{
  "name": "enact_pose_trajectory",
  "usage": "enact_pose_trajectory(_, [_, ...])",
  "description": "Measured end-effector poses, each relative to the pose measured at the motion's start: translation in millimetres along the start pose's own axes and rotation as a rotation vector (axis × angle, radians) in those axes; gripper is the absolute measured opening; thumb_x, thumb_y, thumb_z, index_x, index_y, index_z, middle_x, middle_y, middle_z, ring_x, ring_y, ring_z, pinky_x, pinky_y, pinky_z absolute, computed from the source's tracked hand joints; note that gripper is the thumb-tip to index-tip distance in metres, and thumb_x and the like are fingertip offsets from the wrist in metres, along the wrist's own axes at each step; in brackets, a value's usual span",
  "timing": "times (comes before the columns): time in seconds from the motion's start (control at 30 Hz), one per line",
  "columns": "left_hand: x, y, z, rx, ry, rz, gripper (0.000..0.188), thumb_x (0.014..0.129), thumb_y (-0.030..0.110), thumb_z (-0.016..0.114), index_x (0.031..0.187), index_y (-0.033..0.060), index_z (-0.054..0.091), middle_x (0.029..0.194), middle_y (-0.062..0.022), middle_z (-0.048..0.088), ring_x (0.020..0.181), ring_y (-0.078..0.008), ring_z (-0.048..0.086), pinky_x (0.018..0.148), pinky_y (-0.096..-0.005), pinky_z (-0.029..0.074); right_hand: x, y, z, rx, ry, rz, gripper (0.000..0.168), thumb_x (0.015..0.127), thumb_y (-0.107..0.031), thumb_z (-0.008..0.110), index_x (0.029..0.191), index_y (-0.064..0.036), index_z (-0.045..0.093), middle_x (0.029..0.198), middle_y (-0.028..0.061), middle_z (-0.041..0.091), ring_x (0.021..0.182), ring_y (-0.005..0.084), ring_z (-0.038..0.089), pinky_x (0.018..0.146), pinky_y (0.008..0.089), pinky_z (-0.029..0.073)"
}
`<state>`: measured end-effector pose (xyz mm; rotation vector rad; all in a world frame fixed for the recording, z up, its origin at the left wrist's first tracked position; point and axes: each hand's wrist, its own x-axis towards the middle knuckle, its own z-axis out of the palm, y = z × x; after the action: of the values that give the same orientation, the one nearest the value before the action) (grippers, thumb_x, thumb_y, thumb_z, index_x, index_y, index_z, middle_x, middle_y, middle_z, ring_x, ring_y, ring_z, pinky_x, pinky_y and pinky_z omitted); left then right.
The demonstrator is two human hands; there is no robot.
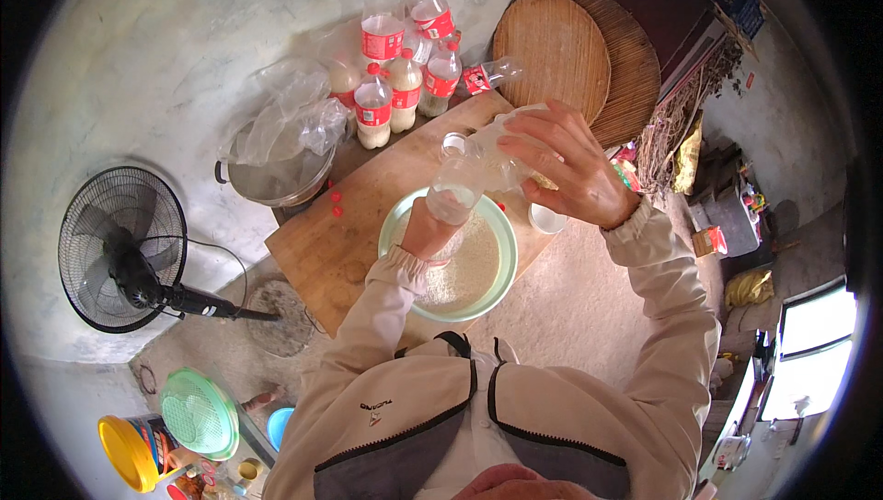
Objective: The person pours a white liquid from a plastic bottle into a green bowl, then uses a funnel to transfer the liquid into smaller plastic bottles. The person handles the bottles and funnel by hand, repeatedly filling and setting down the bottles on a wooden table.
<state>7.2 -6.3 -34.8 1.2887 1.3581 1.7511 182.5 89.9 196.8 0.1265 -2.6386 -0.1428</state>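
Note:
My left hand (pixel 426 227) is above a pale green basin (pixel 512 272) of whitish grain (pixel 476 258), partly hidden behind a clear plastic vessel (pixel 453 193) that looks like a cut bottle or funnel. Whether its fingers close on the vessel cannot be made out. My right hand (pixel 562 151) is raised to the right of the basin, fingers curved around a translucent plastic container or bag (pixel 497 148), which reaches toward the clear vessel. A small white cup (pixel 453 143) stands behind them, and a white bowl (pixel 547 219) lies below my right hand.
Several red-labelled plastic bottles (pixel 373 113), some part-filled, stand behind the wooden board (pixel 310 245). Red caps (pixel 336 211) lie on it. A pan (pixel 276 179) with plastic bags is at the left, near a black fan (pixel 124 251). Round wooden lids (pixel 552 51) lean at the back right.

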Motion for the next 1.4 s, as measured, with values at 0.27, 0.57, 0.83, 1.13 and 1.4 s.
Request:
enact_pose_trajectory(0.27, [0, 4, 1, -0.087, -0.017, -0.056, 0.01, 0.08, 0.003, 0.071, 0.079, 0.0044, 0.061, 0.069, -0.0025, 0.063, 0.065, -0.0101, 0.062, 0.06, -0.0267, 0.05, 13, 0, -5, -0.097, -0.028, -0.074, 0.064, 0.063, -0.005, 0.077, 0.126, -0.01, 0.064, 0.129, 0.0098, 0.057, 0.119, 0.0311, 0.056, 0.107, 0.0559, 0.04])
enact_pose_trajectory(0.57, [0, 11, 0, -0.1, 0.002, -0.019, 0.01, 0.078, 0.004, 0.072, 0.076, 0.0035, 0.061, 0.068, -0.002, 0.063, 0.064, -0.0102, 0.061, 0.059, -0.0277, 0.05, 21, 1, -6, -0.152, -0.032, -0.125, 0.071, 0.057, -0.01, 0.08, 0.126, -0.012, 0.064, 0.128, 0.0076, 0.058, 0.12, 0.0268, 0.055, 0.107, 0.0517, 0.04])
enact_pose_trajectory(0.83, [1, 21, 0, -0.023, 0.007, 0.058, 0.009, 0.08, 0.007, 0.071, 0.079, 0.0014, 0.063, 0.07, -0.0017, 0.063, 0.066, -0.0136, 0.061, 0.059, -0.0296, 0.049, 25, 2, -8, -0.174, -0.049, -0.159, 0.07, 0.056, -0.01, 0.079, 0.125, -0.012, 0.065, 0.127, 0.0078, 0.058, 0.12, 0.0274, 0.056, 0.108, 0.0536, 0.039])
enact_pose_trajectory(1.13, [2, 21, -1, -0.098, 0.002, -0.022, 0.027, 0.077, 0.004, 0.072, 0.102, 0.0012, 0.062, 0.086, -0.005, 0.066, 0.074, -0.0158, 0.064, 0.067, -0.0314, 0.053, 27, 4, -8, -0.213, -0.063, -0.183, 0.075, 0.054, -0.012, 0.079, 0.127, -0.015, 0.064, 0.127, 0.0068, 0.058, 0.121, 0.0257, 0.055, 0.109, 0.0516, 0.037])
enact_pose_trajectory(1.4, [0, 13, -2, -0.013, -0.025, 0.102, 0.051, 0.075, 0.001, 0.074, 0.122, 0.0023, 0.055, 0.103, -0.0072, 0.066, 0.087, -0.0159, 0.065, 0.074, -0.0316, 0.055, 35, -2, -10, -0.19, -0.058, -0.205, 0.062, 0.06, -0.007, 0.078, 0.121, -0.013, 0.067, 0.127, 0.0067, 0.058, 0.119, 0.026, 0.057, 0.108, 0.0528, 0.04])
